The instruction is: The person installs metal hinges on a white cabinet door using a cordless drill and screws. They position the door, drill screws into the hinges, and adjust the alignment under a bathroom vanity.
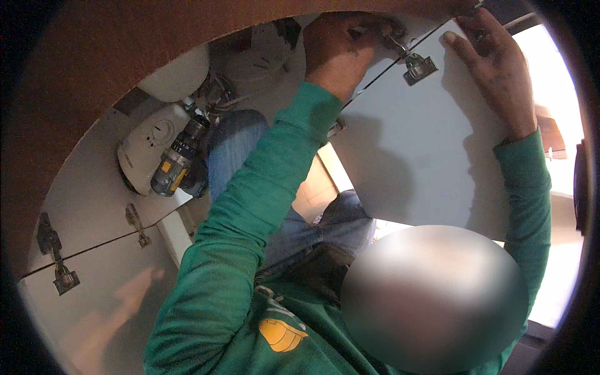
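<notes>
**Hands at a cabinet door hinge**

A green-sleeved person (pixel 250 250) sits low in the frame, between the camera and the cabinet floor. A yellow-and-black cordless drill (pixel 178 165) lies near their knee, its chuck pointing up and right. 2 more hinges (pixel 59 262) sit along the lower-left door seam.

The grey door panel (pixel 412 156) tilts, its long edge running from lower left to upper right. A metal hinge (pixel 417 67) sits at its top edge. The left hand (pixel 334 47) curls over the hinge arm, fingers pressed together around it. The right hand (pixel 490 62) lies flat on the panel, fingers spread.
</notes>
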A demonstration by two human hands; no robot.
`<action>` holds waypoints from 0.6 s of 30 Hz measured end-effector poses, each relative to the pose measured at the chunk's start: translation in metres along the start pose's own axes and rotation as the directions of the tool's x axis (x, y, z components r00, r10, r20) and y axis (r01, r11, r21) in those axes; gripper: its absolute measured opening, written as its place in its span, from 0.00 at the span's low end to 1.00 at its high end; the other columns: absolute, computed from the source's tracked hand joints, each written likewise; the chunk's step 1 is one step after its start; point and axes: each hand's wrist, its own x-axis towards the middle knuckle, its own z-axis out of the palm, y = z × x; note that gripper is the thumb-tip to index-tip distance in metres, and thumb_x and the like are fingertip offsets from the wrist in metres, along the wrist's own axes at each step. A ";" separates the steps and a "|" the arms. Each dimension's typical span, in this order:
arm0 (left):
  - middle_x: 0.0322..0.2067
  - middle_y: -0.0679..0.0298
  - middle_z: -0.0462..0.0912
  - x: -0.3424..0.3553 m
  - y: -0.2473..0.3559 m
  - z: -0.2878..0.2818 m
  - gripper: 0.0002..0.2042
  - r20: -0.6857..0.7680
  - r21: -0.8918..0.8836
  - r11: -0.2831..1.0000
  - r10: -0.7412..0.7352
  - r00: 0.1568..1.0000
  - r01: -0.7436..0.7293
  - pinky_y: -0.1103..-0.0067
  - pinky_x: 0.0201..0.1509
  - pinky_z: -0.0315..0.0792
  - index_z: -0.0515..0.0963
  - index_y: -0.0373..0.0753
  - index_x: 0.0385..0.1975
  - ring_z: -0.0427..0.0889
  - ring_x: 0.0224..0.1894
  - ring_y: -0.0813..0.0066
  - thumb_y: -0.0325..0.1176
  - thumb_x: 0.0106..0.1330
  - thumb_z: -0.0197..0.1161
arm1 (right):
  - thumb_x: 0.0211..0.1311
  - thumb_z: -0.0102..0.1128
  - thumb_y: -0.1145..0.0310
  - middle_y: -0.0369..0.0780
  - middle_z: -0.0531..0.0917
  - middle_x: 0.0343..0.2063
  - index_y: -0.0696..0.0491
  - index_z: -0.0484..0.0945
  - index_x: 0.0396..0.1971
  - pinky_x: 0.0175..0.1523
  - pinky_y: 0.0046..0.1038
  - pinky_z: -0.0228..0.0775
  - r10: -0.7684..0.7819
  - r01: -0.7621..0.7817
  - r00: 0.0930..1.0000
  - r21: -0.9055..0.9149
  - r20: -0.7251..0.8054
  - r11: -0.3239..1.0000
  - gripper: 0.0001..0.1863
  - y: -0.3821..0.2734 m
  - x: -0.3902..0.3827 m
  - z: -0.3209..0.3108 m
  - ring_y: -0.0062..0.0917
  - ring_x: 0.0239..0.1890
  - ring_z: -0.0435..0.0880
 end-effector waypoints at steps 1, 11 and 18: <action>0.36 0.56 0.89 0.003 0.000 0.001 0.10 0.021 0.007 1.000 0.006 1.000 -0.007 0.68 0.44 0.80 0.86 0.38 0.42 0.88 0.39 0.65 0.36 0.67 0.67 | 0.62 0.66 0.81 0.51 0.81 0.56 0.64 0.72 0.57 0.73 0.37 0.68 -0.013 0.013 1.000 -0.002 -0.001 1.000 0.23 -0.001 0.000 -0.001 0.38 0.64 0.79; 0.36 0.56 0.89 0.051 -0.018 0.005 0.10 0.371 -0.073 0.993 -0.061 0.926 0.094 0.69 0.43 0.80 0.86 0.38 0.42 0.88 0.39 0.66 0.37 0.68 0.67 | 0.62 0.62 0.84 0.49 0.79 0.59 0.63 0.71 0.60 0.75 0.37 0.65 0.112 -0.118 0.992 0.107 0.059 0.987 0.25 -0.014 0.002 -0.010 0.37 0.66 0.76; 0.35 0.56 0.89 0.055 -0.025 -0.002 0.10 0.449 -0.094 0.986 -0.083 0.889 0.140 0.69 0.43 0.80 0.86 0.38 0.42 0.87 0.39 0.66 0.37 0.68 0.68 | 0.62 0.61 0.85 0.48 0.79 0.60 0.63 0.71 0.60 0.76 0.36 0.64 0.010 -0.010 1.000 0.056 0.004 0.998 0.25 0.000 0.000 0.001 0.34 0.67 0.76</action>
